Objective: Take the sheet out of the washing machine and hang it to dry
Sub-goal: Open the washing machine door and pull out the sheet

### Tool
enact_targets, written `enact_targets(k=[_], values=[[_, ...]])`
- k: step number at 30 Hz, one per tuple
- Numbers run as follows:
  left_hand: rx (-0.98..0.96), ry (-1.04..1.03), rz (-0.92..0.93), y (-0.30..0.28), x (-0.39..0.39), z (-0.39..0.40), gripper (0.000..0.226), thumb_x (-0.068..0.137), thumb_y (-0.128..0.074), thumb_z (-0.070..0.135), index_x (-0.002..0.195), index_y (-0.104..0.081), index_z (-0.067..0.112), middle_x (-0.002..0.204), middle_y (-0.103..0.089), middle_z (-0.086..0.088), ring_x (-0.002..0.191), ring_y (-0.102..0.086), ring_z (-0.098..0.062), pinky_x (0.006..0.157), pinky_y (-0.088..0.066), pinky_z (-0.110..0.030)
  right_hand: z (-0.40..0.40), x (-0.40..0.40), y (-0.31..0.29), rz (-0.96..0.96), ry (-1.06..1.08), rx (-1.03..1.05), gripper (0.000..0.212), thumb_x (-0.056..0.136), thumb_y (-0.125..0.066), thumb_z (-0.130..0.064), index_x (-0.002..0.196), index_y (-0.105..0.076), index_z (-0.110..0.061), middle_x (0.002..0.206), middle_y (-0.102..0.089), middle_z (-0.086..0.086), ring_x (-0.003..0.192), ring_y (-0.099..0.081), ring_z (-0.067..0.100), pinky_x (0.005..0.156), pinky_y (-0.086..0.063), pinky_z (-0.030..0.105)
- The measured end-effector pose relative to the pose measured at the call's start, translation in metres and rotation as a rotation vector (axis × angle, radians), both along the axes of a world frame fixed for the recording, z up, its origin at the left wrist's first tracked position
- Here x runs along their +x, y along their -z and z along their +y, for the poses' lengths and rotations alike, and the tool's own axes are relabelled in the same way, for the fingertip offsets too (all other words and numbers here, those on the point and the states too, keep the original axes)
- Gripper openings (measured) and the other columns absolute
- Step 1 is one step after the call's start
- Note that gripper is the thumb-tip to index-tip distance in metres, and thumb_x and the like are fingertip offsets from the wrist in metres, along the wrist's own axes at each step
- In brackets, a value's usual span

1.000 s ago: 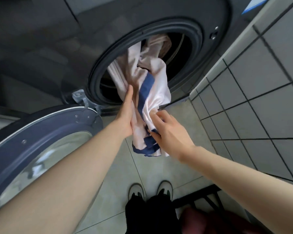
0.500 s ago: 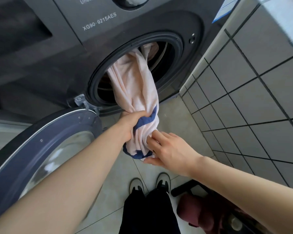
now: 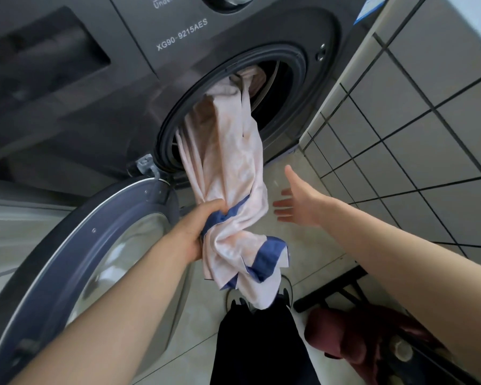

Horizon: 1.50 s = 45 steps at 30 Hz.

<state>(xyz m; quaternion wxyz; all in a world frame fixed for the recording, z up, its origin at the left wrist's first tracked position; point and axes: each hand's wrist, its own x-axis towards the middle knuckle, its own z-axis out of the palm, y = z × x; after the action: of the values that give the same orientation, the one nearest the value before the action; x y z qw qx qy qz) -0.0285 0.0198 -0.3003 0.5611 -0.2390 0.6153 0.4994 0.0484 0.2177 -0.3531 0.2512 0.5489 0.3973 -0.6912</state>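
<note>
A pale pink sheet (image 3: pixel 228 162) with a blue border hangs in a twisted rope out of the round drum opening of the dark grey washing machine (image 3: pixel 139 87). Its upper end is still inside the drum and its lower end dangles above my shoes. My left hand (image 3: pixel 197 229) is shut on the sheet partway down, at a blue band. My right hand (image 3: pixel 295 201) is just right of the sheet, fingers spread, holding nothing.
The machine's round glass door (image 3: pixel 75 262) is swung open at lower left under my left arm. A grey tiled wall (image 3: pixel 417 151) stands close on the right. A black frame with a dark red object (image 3: pixel 353 334) sits on the tiled floor by my feet.
My left hand has pulled the sheet further out of the drum and downward. My right hand has let go of the sheet and moved off to the right, open.
</note>
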Motion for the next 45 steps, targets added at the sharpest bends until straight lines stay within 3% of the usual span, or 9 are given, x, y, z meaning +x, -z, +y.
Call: enact_targets(k=[6,10,17,19,23,27,31,37,45], values=[[-0.011,0.011,-0.025,0.003,0.007,-0.013,0.005,0.081,-0.059,0.018,0.077,-0.060,0.015,0.054,-0.063,0.000,0.059,-0.059,-0.018,0.063,-0.045,-0.029,-0.022,-0.004,-0.008,0.267,0.085,-0.182,0.048,0.087,-0.061,-0.036,0.122,-0.058,-0.004,0.116,-0.065,0.012,0.105,-0.062,0.027,0.099,-0.046,0.040],[-0.095,0.034,0.119,0.011,0.014,-0.013,0.056,0.057,-0.075,0.024,0.110,-0.067,0.010,0.097,-0.073,-0.009,0.091,-0.068,-0.027,0.086,-0.054,-0.038,-0.022,-0.003,-0.022,0.321,0.172,-0.039,0.035,0.089,-0.062,-0.019,0.121,-0.057,-0.008,0.120,-0.063,0.012,0.106,-0.063,0.030,0.090,-0.053,0.045],[-0.254,0.026,0.473,0.001,0.037,0.010,0.070,0.066,-0.078,0.028,0.126,-0.052,0.006,0.122,-0.061,-0.012,0.116,-0.058,-0.029,0.098,-0.047,-0.039,-0.037,0.020,-0.063,0.538,-0.454,0.666,0.042,0.089,-0.047,-0.015,0.130,-0.047,-0.028,0.123,-0.058,-0.007,0.112,-0.056,0.015,0.096,-0.048,0.036],[-0.296,-0.010,0.536,0.002,0.046,0.010,0.079,0.067,-0.070,0.047,0.129,-0.053,0.001,0.124,-0.062,-0.019,0.118,-0.057,-0.035,0.104,-0.042,-0.043,-0.049,0.032,-0.067,0.563,-0.626,0.727,0.059,0.086,-0.052,-0.017,0.142,-0.035,-0.026,0.130,-0.055,-0.007,0.115,-0.054,0.017,0.097,-0.044,0.031],[0.134,-0.118,-0.003,-0.002,0.027,-0.004,0.053,0.082,-0.067,0.047,0.120,-0.064,0.010,0.106,-0.072,-0.013,0.099,-0.070,-0.026,0.090,-0.053,-0.039,-0.072,0.054,-0.078,0.643,-0.941,0.823,0.070,0.083,-0.052,-0.019,0.147,-0.025,-0.032,0.120,-0.060,-0.010,0.097,-0.062,0.021,0.086,-0.047,0.033],[-0.058,-0.100,0.259,0.000,0.038,0.002,0.058,0.071,-0.084,0.027,0.121,-0.056,0.015,0.096,-0.073,-0.005,0.082,-0.072,-0.016,0.066,-0.057,-0.025,-0.081,0.065,-0.089,0.726,-1.197,0.835,0.068,0.079,-0.052,-0.024,0.142,-0.031,-0.035,0.109,-0.062,-0.007,0.072,-0.052,0.020,0.070,-0.047,0.032],[-0.275,-0.054,0.412,0.012,0.036,-0.005,0.056,0.068,-0.082,0.017,0.116,-0.053,0.017,0.102,-0.066,0.002,0.091,-0.064,-0.016,0.080,-0.052,-0.028,-0.076,0.076,-0.101,0.810,-1.391,0.856,0.060,0.081,-0.053,-0.022,0.138,-0.042,-0.040,0.100,-0.066,-0.007,0.051,-0.039,0.011,0.056,-0.032,0.023],[-0.335,0.148,0.619,0.001,0.047,-0.004,0.071,0.072,-0.073,0.013,0.135,-0.040,0.018,0.113,-0.053,0.002,0.106,-0.055,-0.020,0.090,-0.046,-0.030,-0.041,0.067,-0.093,0.936,-1.413,1.033,0.068,0.082,-0.047,-0.003,0.143,-0.034,-0.029,0.131,-0.052,-0.007,0.112,-0.055,0.021,0.087,-0.051,0.038],[-0.471,0.751,0.887,-0.026,0.068,-0.007,0.070,0.076,-0.065,0.026,0.137,-0.030,0.028,0.104,-0.065,-0.009,0.095,-0.061,-0.036,0.074,-0.048,-0.036,-0.021,0.005,-0.078,0.988,-1.871,1.558,0.102,0.077,-0.064,-0.016,0.151,0.004,-0.031,0.159,-0.003,0.011,0.144,-0.004,0.041,0.117,-0.012,0.052]])
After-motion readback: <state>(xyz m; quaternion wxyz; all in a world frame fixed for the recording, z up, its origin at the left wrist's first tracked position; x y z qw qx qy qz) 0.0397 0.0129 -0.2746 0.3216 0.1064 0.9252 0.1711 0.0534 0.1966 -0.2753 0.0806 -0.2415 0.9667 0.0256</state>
